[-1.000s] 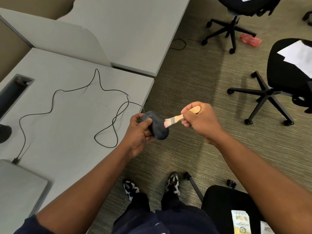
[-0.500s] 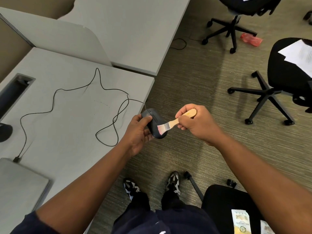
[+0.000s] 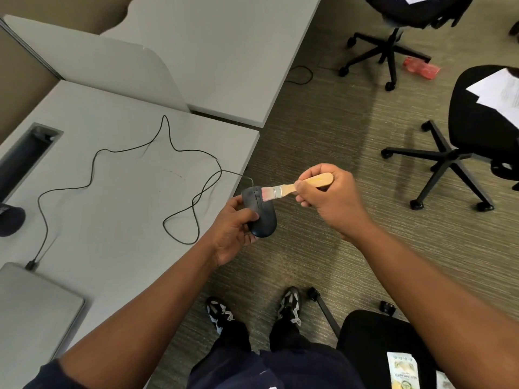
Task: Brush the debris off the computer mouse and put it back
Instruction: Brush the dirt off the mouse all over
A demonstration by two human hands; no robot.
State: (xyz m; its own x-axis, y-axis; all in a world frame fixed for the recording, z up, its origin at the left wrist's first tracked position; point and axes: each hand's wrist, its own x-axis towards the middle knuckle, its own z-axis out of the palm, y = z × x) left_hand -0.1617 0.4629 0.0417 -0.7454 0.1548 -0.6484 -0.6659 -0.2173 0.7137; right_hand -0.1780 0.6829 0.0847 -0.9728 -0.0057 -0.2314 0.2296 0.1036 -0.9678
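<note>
Since half a second ago, the brush (image 3: 292, 188) has gone from the lower middle of the computer mouse (image 3: 259, 213) up to its front end, and its bristles now lie on the buttons near the scroll wheel. The right hand (image 3: 327, 199) has risen a little with it.

This right hand grasps the wooden handle of the brush, with the fingers curled around it and the thumb pressed on the near side. The left hand (image 3: 234, 228) holds the mouse from the left side: the thumb lies over its top and the other fingers are wrapped below it. The mouse is in the air, just past the right edge of the desk (image 3: 118, 192), above the carpet (image 3: 323, 130).

A black cable (image 3: 92, 164) runs from the front of the mouse in loose loops over the desk to a closed laptop (image 3: 31, 313) at the near left corner. Two black office chairs (image 3: 393, 32) stand on the carpet on the right, and one carries white papers (image 3: 500, 91). The person's two shoes (image 3: 289, 304) show below the hands.
</note>
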